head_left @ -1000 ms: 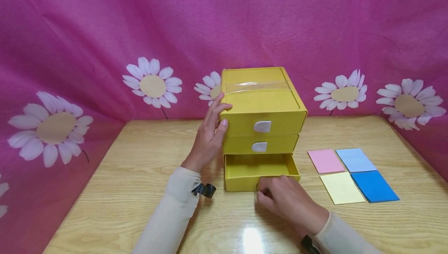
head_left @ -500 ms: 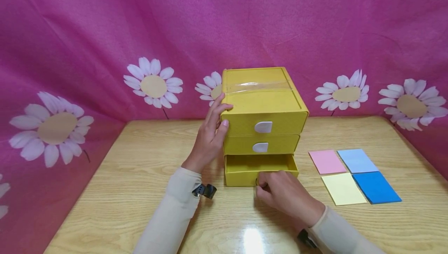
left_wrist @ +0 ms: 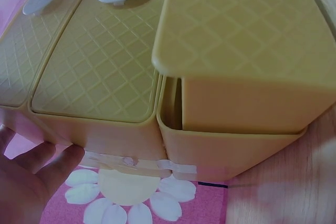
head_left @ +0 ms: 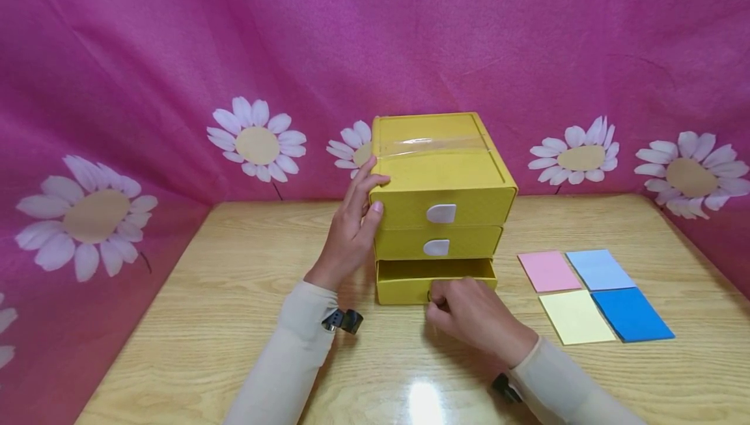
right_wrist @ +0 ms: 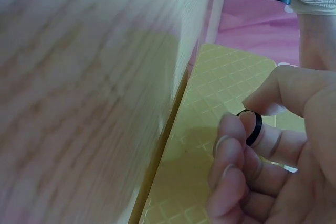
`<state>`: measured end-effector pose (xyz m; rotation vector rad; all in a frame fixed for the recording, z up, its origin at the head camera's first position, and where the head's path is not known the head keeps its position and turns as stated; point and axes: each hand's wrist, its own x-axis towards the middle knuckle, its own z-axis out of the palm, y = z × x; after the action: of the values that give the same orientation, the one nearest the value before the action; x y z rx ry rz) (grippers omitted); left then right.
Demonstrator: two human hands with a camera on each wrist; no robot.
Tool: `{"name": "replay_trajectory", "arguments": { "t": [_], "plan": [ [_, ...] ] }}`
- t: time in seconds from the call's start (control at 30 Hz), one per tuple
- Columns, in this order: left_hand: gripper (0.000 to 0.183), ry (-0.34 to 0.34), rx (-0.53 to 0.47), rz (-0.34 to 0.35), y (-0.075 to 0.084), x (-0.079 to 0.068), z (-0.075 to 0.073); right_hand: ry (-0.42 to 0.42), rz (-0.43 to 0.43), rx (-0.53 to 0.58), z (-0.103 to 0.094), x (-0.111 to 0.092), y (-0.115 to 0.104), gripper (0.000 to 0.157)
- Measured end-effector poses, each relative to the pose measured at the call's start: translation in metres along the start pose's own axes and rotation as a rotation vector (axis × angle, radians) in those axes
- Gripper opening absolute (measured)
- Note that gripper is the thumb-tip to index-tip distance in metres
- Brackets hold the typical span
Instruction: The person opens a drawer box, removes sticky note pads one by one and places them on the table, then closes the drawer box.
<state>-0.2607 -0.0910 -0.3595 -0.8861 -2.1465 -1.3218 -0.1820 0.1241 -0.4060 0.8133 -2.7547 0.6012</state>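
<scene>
A yellow cabinet [head_left: 439,171] with three stacked drawers stands on the table. Its bottom drawer [head_left: 401,291] is pulled part way out, and its inside shows no contents. My left hand [head_left: 346,236] rests along the cabinet's left side, fingers extended towards the top edge; the left wrist view shows those fingertips [left_wrist: 71,156] touching the side wall. At the bottom drawer's front, my right hand [head_left: 477,314] has its fingers curled about a black ring [right_wrist: 254,129], thumb close by. The frames leave unclear how the ring is fixed. The right hand hides part of the drawer front.
Right of the cabinet lie a pink pad [head_left: 549,271], a light blue pad [head_left: 600,269], a pale yellow pad [head_left: 577,317] and a dark blue pad [head_left: 633,314]. A magenta cloth [head_left: 445,34] with daisies hangs behind the wooden table [head_left: 246,295].
The bottom drawer has slid further into the cabinet, and my right hand has moved forward with it. My left hand has stayed on the cabinet's side.
</scene>
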Motion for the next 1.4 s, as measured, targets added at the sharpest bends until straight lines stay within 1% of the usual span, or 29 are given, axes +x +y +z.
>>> {"name": "replay_trajectory", "arguments": {
  "t": [0.17, 0.33, 0.4, 0.47, 0.57, 0.7, 0.93, 1.23, 1.4],
  "plan": [
    [0.039, 0.001, -0.005, -0.007, 0.003, -0.001, 0.0, -0.004, 0.012, 0.013, 0.002, 0.004, 0.003, 0.03],
    [0.037, -0.008, -0.019, -0.03, 0.018, 0.0, -0.004, -0.017, 0.021, 0.016, 0.002, 0.007, 0.006, 0.028],
    [0.037, -0.01, -0.021, -0.034, 0.02, 0.0, -0.004, -0.017, 0.02, 0.016, 0.002, 0.009, 0.007, 0.028],
    [0.037, -0.009, -0.016, -0.032, 0.018, 0.0, -0.004, -0.021, 0.021, 0.016, 0.002, 0.01, 0.008, 0.029],
    [0.038, -0.003, -0.002, -0.018, 0.008, 0.0, -0.002, -0.026, 0.025, 0.017, 0.002, 0.012, 0.008, 0.029],
    [0.039, 0.0, 0.006, -0.005, 0.001, -0.001, -0.001, -0.025, 0.027, 0.017, 0.002, 0.015, 0.008, 0.029],
    [0.038, -0.003, 0.01, -0.005, 0.0, -0.001, -0.001, -0.035, 0.058, 0.015, 0.002, 0.018, 0.01, 0.029],
    [0.038, 0.004, 0.006, 0.0, -0.002, -0.001, -0.001, -0.032, 0.062, 0.037, 0.001, 0.023, 0.012, 0.03],
    [0.038, 0.004, -0.001, 0.006, -0.002, 0.0, -0.001, -0.014, 0.058, 0.024, 0.0, 0.025, 0.013, 0.03]
  ]
}}
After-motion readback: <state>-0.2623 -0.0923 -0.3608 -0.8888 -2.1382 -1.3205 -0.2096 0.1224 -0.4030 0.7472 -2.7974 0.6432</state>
